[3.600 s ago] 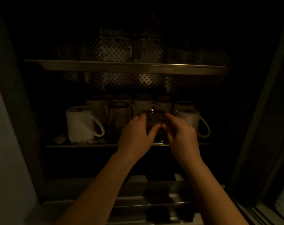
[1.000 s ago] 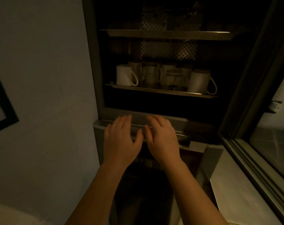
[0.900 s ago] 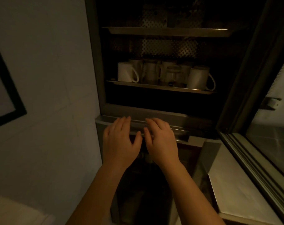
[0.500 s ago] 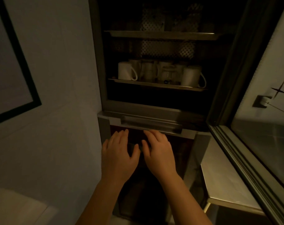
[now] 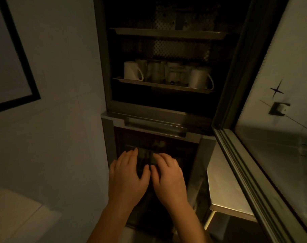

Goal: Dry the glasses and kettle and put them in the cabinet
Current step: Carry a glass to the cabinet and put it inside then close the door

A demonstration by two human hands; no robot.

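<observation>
- Glasses (image 5: 175,74) stood on the lower shelf (image 5: 163,85) of the open cabinet (image 5: 103,67), grouped among white mugs; in the dim light their exact number could not be told.
- One white mug (image 5: 131,71) stood at the left end of that shelf with its handle to the right, and another white mug (image 5: 200,78) stood at the right end, its handle also to the right.
- An upper shelf (image 5: 166,33) ran across the cabinet in front of a perforated metal back panel (image 5: 180,50).
- Below the cabinet opening sat a lower unit with a long metal handle (image 5: 154,127) and a dark glass front (image 5: 166,146).
- Left hand (image 5: 127,178) was held flat, fingers straight and loosely spread, gripping nothing, in front of the dark glass front.
- Right hand (image 5: 168,178) was just beside it, thumbs near each other, fingers likewise extended and holding nothing.
- Whether the fingertips touched the glass could not be told.
- A metal counter (image 5: 224,193) lay to the right, beneath a window frame (image 5: 245,163).
- A black-framed picture (image 5: 17,50) hung on the wall at the left.
</observation>
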